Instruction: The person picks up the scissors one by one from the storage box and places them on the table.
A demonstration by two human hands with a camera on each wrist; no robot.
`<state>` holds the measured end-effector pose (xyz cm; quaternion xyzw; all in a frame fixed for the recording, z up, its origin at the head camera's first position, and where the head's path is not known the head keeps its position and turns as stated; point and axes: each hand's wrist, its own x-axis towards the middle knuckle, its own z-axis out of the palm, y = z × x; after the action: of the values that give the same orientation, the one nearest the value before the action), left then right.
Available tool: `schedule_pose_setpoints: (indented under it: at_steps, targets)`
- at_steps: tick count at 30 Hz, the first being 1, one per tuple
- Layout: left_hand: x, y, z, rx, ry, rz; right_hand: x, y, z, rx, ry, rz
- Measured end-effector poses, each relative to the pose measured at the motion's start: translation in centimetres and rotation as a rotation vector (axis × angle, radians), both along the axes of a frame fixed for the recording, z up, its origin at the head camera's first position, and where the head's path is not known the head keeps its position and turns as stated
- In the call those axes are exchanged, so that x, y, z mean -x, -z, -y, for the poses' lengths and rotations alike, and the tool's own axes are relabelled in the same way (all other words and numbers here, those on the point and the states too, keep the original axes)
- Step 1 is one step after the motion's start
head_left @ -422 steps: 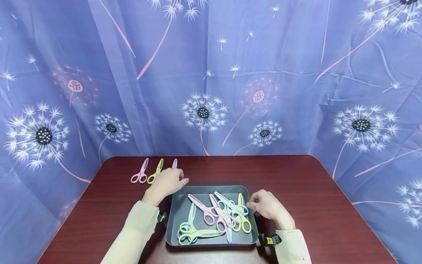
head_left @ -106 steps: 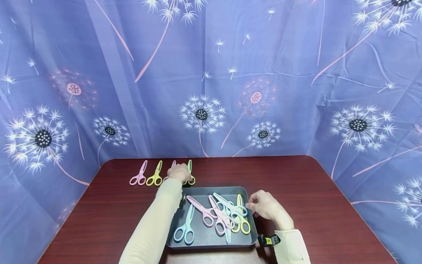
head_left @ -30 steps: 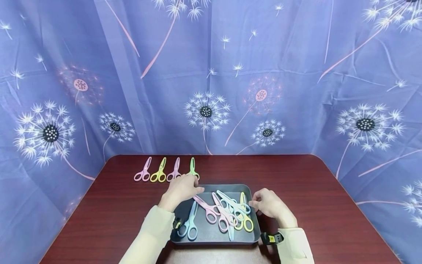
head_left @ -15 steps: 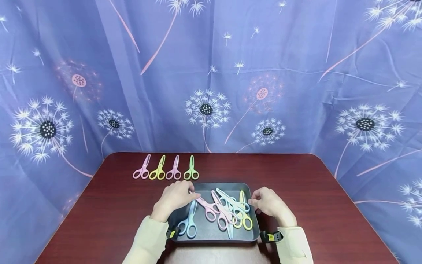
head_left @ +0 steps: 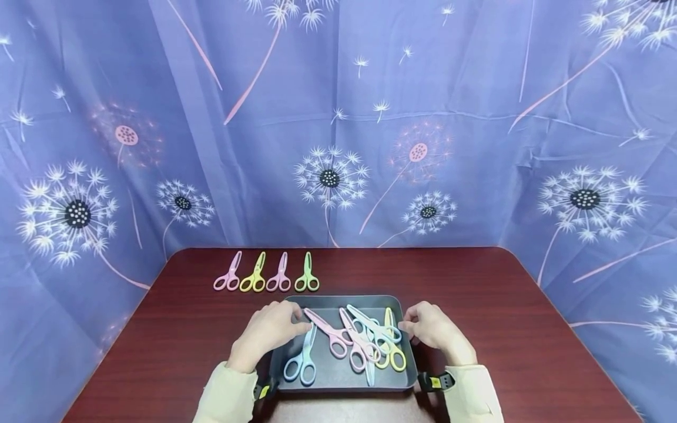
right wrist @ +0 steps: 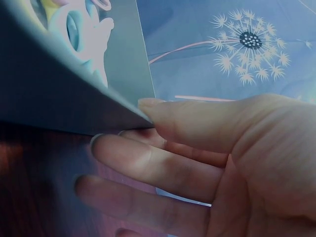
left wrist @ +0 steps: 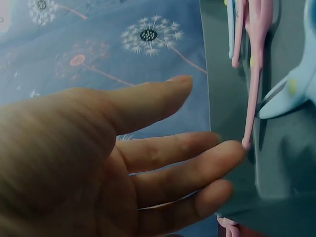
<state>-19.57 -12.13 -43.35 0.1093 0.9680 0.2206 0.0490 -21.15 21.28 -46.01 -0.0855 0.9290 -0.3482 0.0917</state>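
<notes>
A dark grey tray holds several scissors. My left hand hovers at its left rim, fingers spread and holding nothing; the left wrist view shows the fingers apart from the thumb, fingertips overlapping the pink blade tip. Nearest it are blue scissors and pink scissors. More pink scissors, light blue scissors and yellow scissors overlap at the right side. My right hand pinches the right rim, its thumb on top and fingers outside the wall.
At the back left of the reddish-brown table lie pink scissors, yellow scissors, purple scissors and green scissors, in a row with tips pointing away. A blue dandelion-print curtain hangs behind the table.
Green scissors have gone from the tray to the right end of the row. My left hand has come back from there to the tray's left rim. My right hand has stayed put.
</notes>
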Motion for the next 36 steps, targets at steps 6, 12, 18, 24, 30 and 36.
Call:
schedule_pose_setpoints:
  at_steps: [6,12,18,24,30,36]
  targets:
    - [-1.1,0.0,-0.7,0.031,0.091,0.004,0.1,0.0,0.0,0.016,0.004,-0.003]
    - [-2.2,0.5,-0.9,0.064,0.117,-0.002,-0.1,0.0,0.1,-0.012,0.016,0.008]
    - [-2.9,1.0,-0.9,0.105,0.123,-0.002,-0.2,0.0,0.2,-0.021,0.028,0.012]
    - [-3.3,1.1,-1.1,0.156,0.154,-0.009,-0.1,-0.1,0.2,-0.021,0.029,0.008]
    - [-3.5,1.1,-1.2,0.171,0.158,-0.019,-0.1,0.0,0.3,-0.027,0.033,0.013]
    - [-3.6,1.1,-1.2,0.173,0.154,-0.035,-0.1,-0.1,0.4,-0.04,0.037,0.015]
